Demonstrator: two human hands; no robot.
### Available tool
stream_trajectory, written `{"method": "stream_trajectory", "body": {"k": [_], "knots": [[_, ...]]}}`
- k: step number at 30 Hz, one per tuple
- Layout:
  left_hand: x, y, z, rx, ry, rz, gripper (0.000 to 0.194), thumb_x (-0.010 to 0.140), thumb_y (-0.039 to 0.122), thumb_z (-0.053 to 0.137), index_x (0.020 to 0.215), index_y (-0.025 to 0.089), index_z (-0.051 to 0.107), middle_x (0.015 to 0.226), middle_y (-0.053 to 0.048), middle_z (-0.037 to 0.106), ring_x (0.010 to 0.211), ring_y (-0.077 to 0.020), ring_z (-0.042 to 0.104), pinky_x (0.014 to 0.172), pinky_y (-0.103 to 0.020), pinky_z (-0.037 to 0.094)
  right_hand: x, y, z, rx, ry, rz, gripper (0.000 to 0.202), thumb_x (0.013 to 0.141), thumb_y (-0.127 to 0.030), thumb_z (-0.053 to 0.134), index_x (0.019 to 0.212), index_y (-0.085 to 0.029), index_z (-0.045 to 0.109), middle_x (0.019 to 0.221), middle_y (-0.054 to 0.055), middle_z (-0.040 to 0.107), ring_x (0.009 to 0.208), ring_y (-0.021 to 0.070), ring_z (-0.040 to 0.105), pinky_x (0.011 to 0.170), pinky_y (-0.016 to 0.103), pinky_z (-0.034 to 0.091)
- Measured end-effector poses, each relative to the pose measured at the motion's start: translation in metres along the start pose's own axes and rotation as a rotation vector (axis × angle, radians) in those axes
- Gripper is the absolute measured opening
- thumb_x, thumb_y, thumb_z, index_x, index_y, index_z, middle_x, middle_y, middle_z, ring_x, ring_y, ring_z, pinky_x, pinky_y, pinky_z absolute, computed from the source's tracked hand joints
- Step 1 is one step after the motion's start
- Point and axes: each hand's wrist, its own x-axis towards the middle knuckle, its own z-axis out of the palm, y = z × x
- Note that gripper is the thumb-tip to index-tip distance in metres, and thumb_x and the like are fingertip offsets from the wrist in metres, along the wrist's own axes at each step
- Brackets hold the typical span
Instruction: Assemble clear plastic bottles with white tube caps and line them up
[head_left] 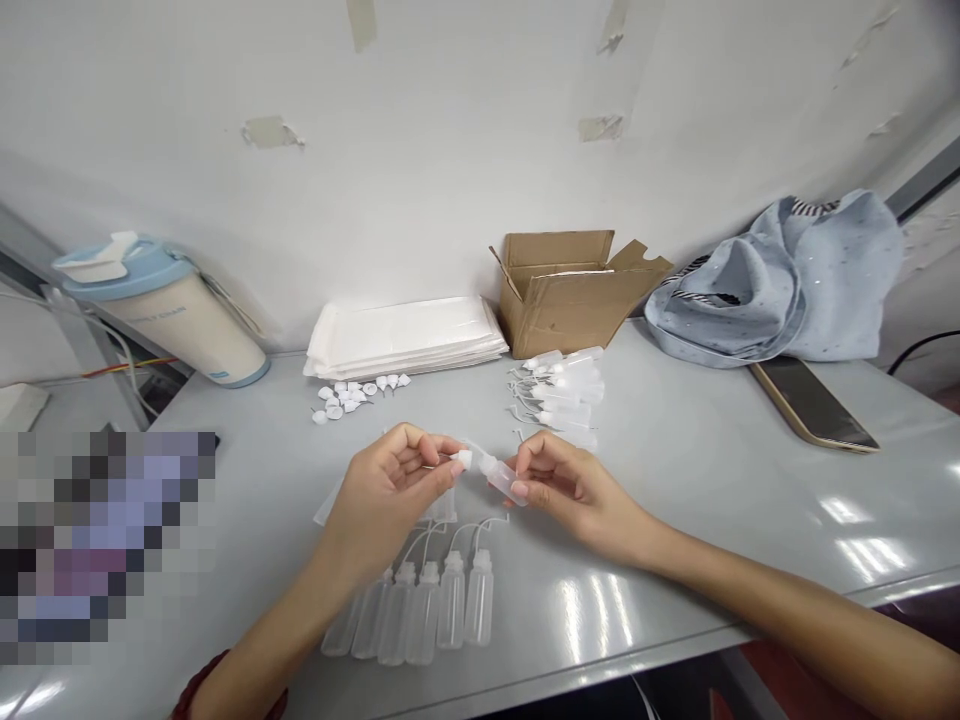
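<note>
My left hand (401,485) pinches a small white cap (465,459) between thumb and fingers. Close to its right, my right hand (566,485) holds a small translucent bottle (502,478), tilted with its neck toward the cap. Cap and bottle look slightly apart. Below my hands, several translucent bottles (451,600) lie side by side, each with a thin bent tube at its neck. A pile of white caps (349,397) sits beyond my left hand. More bottles (570,392) with tubes lie beyond my right hand.
Against the wall are a stack of white sheets or bags (409,335) and an open cardboard box (574,305). A cream and blue tumbler (187,320) leans at the left. At the right, a light blue cloth bag (787,285) rests beside a phone (817,403) on the grey table (705,470).
</note>
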Motion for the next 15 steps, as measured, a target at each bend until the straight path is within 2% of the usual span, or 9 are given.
{"method": "stream_trajectory", "body": {"k": [6,9,12,15], "knots": [[-0.0034,0.0031,0.0038,-0.007,-0.085,-0.026,0.022,0.078,0.027,0.067,0.069,0.020,0.047,0.093,-0.004,0.071,0.086,-0.0170,0.068,0.072,-0.029,0.057,-0.0009,-0.0009,0.0008,-0.138,-0.010,-0.071,0.007,0.091,-0.021,0.052,0.085,-0.019,0.048,0.079,0.001,0.061,0.075,0.0140,0.058,0.070,0.029,0.044],[-0.0028,0.0010,0.0041,0.057,-0.113,0.011,0.022,0.079,0.026,0.065,0.070,0.020,0.046,0.092,-0.005,0.069,0.088,-0.0176,0.068,0.074,-0.031,0.057,-0.0027,-0.0002,0.0013,-0.230,0.003,-0.102,0.005,0.091,-0.018,0.050,0.085,-0.019,0.051,0.080,0.002,0.060,0.075,0.0137,0.057,0.068,0.028,0.045],[-0.0035,-0.0014,0.0041,0.185,-0.126,0.122,0.023,0.082,0.024,0.060,0.068,0.020,0.043,0.091,-0.004,0.068,0.092,-0.0182,0.066,0.076,-0.032,0.055,-0.0053,0.0004,0.0023,-0.257,0.007,-0.113,0.003,0.090,-0.018,0.051,0.087,-0.019,0.050,0.080,0.002,0.059,0.074,0.0136,0.056,0.065,0.026,0.045],[-0.0056,-0.0034,0.0041,0.352,-0.156,0.319,0.023,0.087,0.017,0.053,0.067,0.020,0.041,0.091,-0.002,0.067,0.085,-0.0145,0.065,0.072,-0.028,0.052,-0.0062,0.0005,0.0029,-0.198,-0.022,-0.062,0.004,0.091,-0.019,0.049,0.087,-0.020,0.048,0.076,0.000,0.060,0.070,0.0130,0.056,0.063,0.026,0.043]]}}
